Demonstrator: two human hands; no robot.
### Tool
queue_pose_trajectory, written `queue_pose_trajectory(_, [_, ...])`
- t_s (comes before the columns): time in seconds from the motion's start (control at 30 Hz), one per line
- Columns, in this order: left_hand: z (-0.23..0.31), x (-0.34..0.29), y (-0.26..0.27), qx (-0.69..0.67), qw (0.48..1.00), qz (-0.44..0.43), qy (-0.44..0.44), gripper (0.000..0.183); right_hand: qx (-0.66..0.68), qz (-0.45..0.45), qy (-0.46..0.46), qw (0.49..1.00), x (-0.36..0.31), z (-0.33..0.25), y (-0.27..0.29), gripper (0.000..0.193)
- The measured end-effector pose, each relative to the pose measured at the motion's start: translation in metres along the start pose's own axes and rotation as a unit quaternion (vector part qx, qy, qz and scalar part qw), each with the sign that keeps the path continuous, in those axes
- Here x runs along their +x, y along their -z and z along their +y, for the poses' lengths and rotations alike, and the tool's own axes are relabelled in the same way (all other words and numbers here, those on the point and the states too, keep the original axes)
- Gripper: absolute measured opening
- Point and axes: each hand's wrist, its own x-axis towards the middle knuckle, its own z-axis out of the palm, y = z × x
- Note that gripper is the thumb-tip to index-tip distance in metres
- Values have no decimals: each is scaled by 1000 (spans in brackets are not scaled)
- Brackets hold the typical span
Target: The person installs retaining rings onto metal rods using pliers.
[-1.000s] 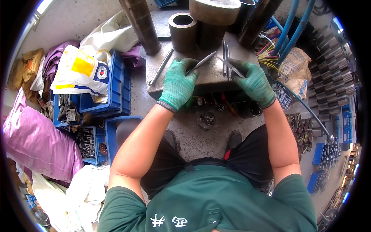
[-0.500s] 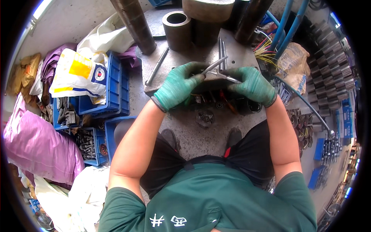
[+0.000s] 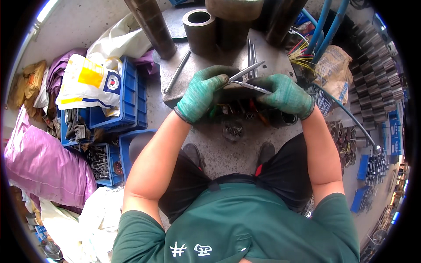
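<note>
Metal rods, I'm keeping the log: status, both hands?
Left hand holding tapered rod. Right hand holding second rod. Loose rods lying on steel block beyond.

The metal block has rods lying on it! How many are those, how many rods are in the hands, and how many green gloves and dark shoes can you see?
Lying rods: 3
Held rods: 2
Green gloves: 2
Dark shoes: 2
Total: 9

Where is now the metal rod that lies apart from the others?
In the head view, the metal rod lies on the left part of the block, left of the gloved left hand and near the hollow cylinder.
</note>
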Motion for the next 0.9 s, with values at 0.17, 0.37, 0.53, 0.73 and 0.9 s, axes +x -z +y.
queue_pose_trajectory(0.17, [-8, 1, 0, -59, 998, 1, 0, 43, -32, -18, -12, 999, 2, -6, -1, 47])
queue_pose_trajectory(0.37, [-1, -3, 0, -129, 991, -9, 47, 46, -23, -2, -9, 1000, 2, -8, -4, 48])
queue_pose_trajectory(0.53, [3, -4, -8, -206, 976, 20, 65, 50, 18, -18, -13, 1000, 4, -11, -5, 46])
queue_pose_trajectory(0.73, [2, -1, 0, -276, 959, 3, 70, 54, -59, 82, 111, 989, 15, 1, -29, 52])
queue_pose_trajectory(0.9, [0, 3, 5, -278, 959, 21, 50, 51, 100, -19, -32, 994, 16, 12, -29, 52])
